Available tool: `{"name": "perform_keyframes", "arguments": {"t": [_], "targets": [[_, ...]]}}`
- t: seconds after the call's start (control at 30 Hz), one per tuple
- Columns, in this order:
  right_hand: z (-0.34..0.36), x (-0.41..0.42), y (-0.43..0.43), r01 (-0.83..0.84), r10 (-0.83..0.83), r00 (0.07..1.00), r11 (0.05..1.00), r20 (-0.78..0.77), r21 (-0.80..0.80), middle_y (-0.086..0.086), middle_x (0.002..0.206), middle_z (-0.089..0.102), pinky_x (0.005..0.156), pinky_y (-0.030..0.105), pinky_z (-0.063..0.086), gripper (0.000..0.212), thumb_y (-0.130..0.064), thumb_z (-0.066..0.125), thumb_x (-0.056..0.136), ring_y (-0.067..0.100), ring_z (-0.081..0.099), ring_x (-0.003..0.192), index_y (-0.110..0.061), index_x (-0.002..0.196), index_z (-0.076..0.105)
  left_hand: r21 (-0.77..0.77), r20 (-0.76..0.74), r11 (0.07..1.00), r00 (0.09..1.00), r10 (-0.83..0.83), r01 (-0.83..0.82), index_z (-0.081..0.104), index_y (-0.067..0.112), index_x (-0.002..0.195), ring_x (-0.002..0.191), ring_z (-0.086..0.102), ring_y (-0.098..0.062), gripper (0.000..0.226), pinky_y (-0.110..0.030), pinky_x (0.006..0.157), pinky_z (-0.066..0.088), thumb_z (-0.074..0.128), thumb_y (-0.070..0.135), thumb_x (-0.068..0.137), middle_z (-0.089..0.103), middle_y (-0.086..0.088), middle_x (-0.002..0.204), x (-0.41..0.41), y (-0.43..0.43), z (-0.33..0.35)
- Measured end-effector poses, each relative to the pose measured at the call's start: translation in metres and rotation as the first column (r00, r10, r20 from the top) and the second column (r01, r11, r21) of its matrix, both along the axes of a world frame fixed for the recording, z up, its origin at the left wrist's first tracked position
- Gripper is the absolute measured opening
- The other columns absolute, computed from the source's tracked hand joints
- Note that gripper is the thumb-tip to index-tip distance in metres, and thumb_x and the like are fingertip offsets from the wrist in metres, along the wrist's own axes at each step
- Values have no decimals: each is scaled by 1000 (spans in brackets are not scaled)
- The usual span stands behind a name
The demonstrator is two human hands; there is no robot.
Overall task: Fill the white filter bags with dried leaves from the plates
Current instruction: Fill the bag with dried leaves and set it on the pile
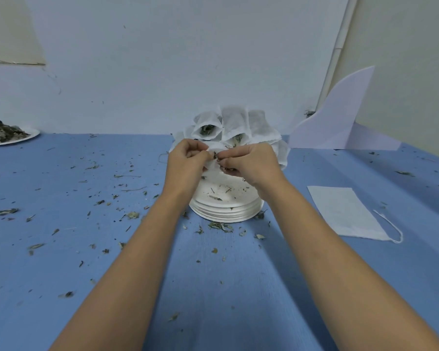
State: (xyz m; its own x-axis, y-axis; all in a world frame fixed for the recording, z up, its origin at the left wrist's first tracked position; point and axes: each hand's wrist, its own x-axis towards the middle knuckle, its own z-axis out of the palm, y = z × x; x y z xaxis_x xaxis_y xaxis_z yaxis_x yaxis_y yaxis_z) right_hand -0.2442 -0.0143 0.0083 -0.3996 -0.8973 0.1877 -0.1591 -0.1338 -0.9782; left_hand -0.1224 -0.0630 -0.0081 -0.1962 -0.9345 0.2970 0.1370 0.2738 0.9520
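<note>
we are pinching a bag (211, 165) with our left hand (188, 160) and holding leaves (226, 168) at its mouth in our right hand (250, 163), above the plates (226, 212).

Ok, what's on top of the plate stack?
Only a few leaf scraps on the top plate, with filled filter bags piled at its far side. The left hand and right hand hide the plate's middle.

Blue table (238, 300) with leaf crumbs (219, 226), central plate stack (226, 215), leaf-heaped plate (33, 134) far left, flat filter bag (345, 211) right.
</note>
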Motion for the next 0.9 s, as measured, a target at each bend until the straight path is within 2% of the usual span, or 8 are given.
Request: {"name": "perform_keyframes", "arguments": {"t": [0.17,0.33,0.4,0.53,0.6,0.7,0.77,0.9], "targets": [[-5,0,-2,164,-164,986,986,-19,-13,24,81,70,79,38,59,27,11,64,74,32,69,78,-12,62,72,-77,182,980,969,-167,183,57,16,78,64,53,-11,20,-20,65,45,62,-3,81,53,2,62,-6,9,1],[-7,9,-2,206,-206,977,978,49,-11,24,72,57,66,36,41,10,4,60,76,23,46,68,10,73,67,-141,306,971,941,-144,195,50,18,85,60,43,-7,23,-12,54,37,69,7,77,48,2,70,-11,13,-2],[-9,17,-2,162,-161,987,987,22,-19,16,69,48,67,35,33,13,3,56,78,22,38,69,13,70,60,-196,323,977,946,-22,89,48,20,81,55,37,-5,24,-12,49,33,69,12,75,43,6,66,-10,11,-4],[0,25,-2,19,-19,1000,1000,16,14,12,69,48,70,35,41,18,1,46,85,21,42,70,-1,72,59,-263,270,964,955,123,-50,49,12,78,55,30,-9,21,-14,47,28,70,12,75,37,5,63,-5,4,-7],[5,21,-1,-45,45,999,999,28,24,18,73,53,75,34,51,18,2,43,86,23,49,73,7,79,58,-284,260,957,955,142,-64,50,10,78,54,30,-7,21,-15,48,28,71,13,78,36,5,62,-4,2,-8],[8,15,1,-97,98,994,995,-39,37,33,100,63,92,37,53,24,4,42,88,37,65,92,18,96,59,-294,249,952,955,161,-84,50,11,76,50,32,-3,20,-12,48,30,70,12,80,38,6,61,-4,0,-10],[10,14,4,-124,126,985,992,-120,22,31,107,63,93,38,53,21,2,45,90,37,63,102,13,98,62,-275,216,957,965,150,-87,49,13,74,47,34,-1,20,-10,46,31,69,13,81,39,7,60,-4,1,-10],[9,1,8,-321,325,928,946,-180,51,9,108,68,91,24,53,28,2,47,92,12,63,103,-15,105,66,-242,166,955,963,213,-169,45,20,70,48,35,0,26,-10,46,31,67,17,84,39,9,62,-1,-3,-10]]}}
